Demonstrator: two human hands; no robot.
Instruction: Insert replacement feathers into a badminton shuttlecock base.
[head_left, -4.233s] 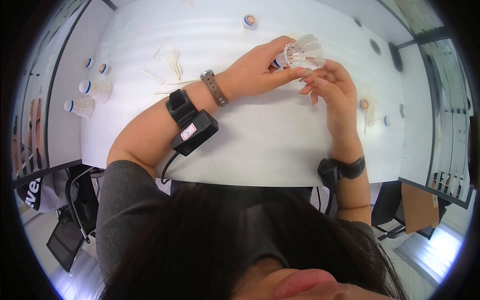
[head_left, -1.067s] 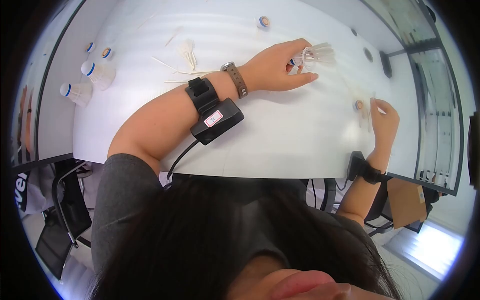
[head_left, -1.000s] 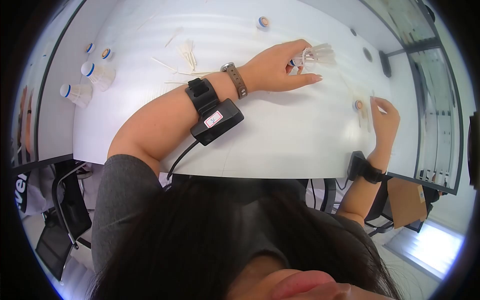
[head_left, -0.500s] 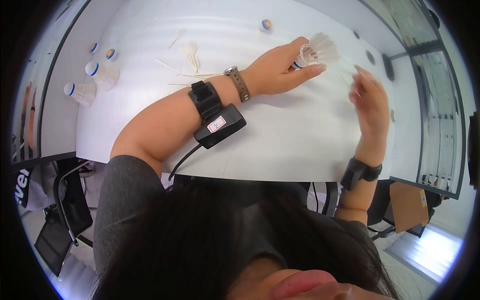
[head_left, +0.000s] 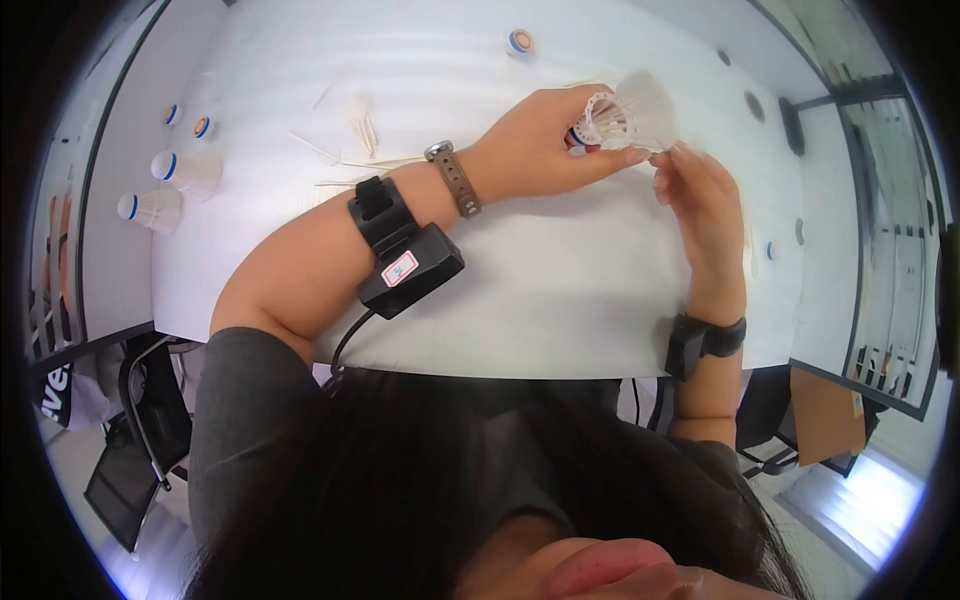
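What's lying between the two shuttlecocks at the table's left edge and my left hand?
Loose feathers, scattered on the white table, seen in the head view.

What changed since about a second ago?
The right hand left the table's right edge and moved back up to the shuttlecock, now at its feather skirt. The left hand kept its grip on the shuttlecock. The two shuttlecocks at far left and the loose feathers stayed put.

An office-like workroom: a white table (head_left: 560,290), black swivel chairs (head_left: 160,420) and glass partition walls (head_left: 905,290).
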